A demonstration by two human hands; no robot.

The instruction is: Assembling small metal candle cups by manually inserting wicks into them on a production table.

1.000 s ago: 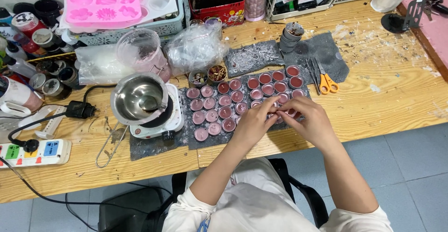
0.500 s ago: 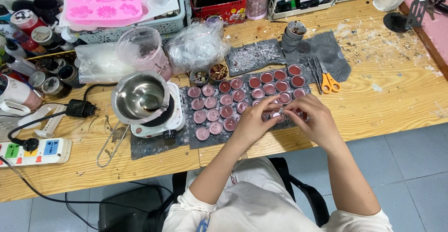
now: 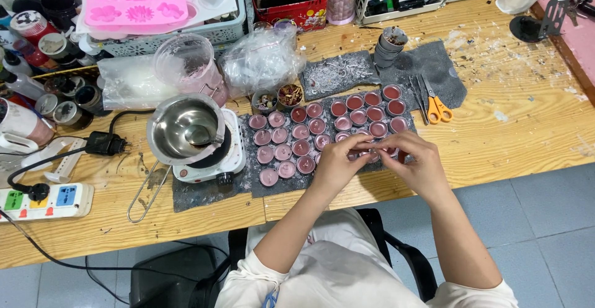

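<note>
1. Small wax cup (image 3: 370,155), pink-filled, sits at the near edge of the grey mat (image 3: 434,66), close to the desk's front edge, in the last row of the tin cups (image 3: 291,137). Both my hands meet over it.
2. Left hand (image 3: 338,162): fingertips curled in and pressed onto the cup's left side. A pinch, I judge; my knuckles hide the exact contact.
3. Right hand (image 3: 416,159): fingers bent in from the right, tips closed on the same cup or something tiny in it. I cannot tell which.
4. To do it well: left steadies the rim, right does the fine work. Keep both wrists low and move only the fingertips.
5. Neighbour cups are just beside, some touching. Knuckles must stay off them, since the pink surfaces could mark if soft.
6. Keep the cup flat on the mat, no tilt.
7. Orange scissors (image 3: 437,105) lie toward the mat's right edge, well apart from my hands. The metal pot (image 3: 183,128) on the small hotplate (image 3: 232,159) stands by the mat's left edge, clear of my left elbow; don't swing that way.
</note>
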